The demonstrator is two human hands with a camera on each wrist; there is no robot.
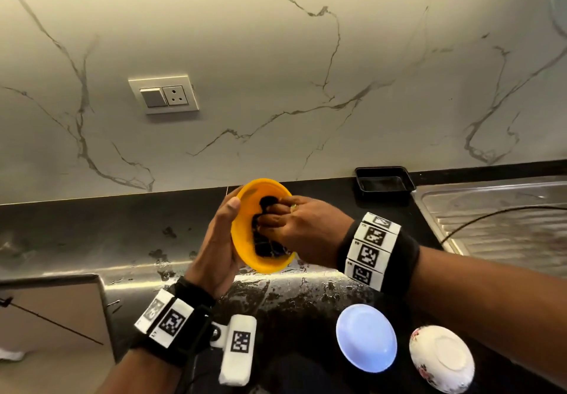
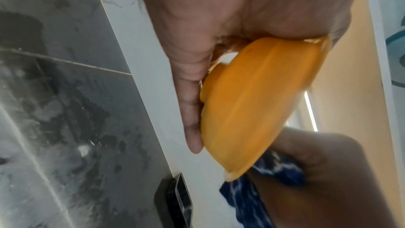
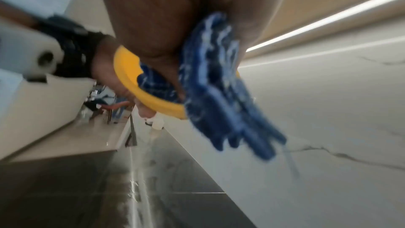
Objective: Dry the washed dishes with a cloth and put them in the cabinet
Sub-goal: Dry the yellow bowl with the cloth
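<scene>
Wet black counter (image 1: pixel 92 234) below, the left hand (image 1: pixel 219 240) grips the yellow bowl (image 1: pixel 245 255) while the right hand (image 1: pixel 302 225) bunches the blue cloth (image 2: pixel 276 167) inside it, two bowls at five o'clock (image 1: pixel 366 338) still undried.

The bowl (image 1: pixel 245 206) looks like smooth matt yellow plastic. The cloth (image 3: pixel 219 96) is soft blue woven fabric with pale checks. The table (image 1: pixel 76 234) is dark polished stone, glossy and wet in patches. The wall (image 1: pixel 276 71) is veined marble-look tile, smooth. The sink (image 1: pixel 506 218) is ribbed brushed steel. The tray (image 1: pixel 385 183) is glossy black plastic.
</scene>
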